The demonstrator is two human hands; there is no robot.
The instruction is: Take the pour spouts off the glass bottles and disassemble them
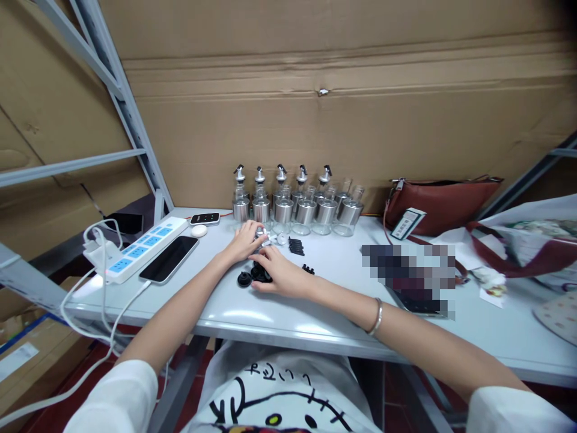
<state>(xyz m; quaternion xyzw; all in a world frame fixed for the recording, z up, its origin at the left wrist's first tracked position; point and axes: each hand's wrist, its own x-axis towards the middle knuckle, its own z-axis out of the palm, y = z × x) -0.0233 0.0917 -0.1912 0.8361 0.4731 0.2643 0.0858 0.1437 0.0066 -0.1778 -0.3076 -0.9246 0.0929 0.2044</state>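
Note:
My left hand (243, 240) rests on the grey table (315, 313), fingers curled around a small silver pourer spout (264, 236). My right hand (282, 272) lies just in front of it, fingers bent down over a cluster of black rubber stoppers (259, 275). One black stopper (244, 278) sits apart to the left. More small black parts (296, 246) lie to the right of my hands. Behind them stand two rows of glass oil bottles (293, 207) with steel bands; the back row carries pourer spouts.
A blue-and-white power strip (144, 246), a black phone (168, 258), a small white puck (199, 230) and a dark device (205, 218) lie at the left. A brown handbag (439, 201) and a bag (532, 240) stand at the right. Cardboard walls the back.

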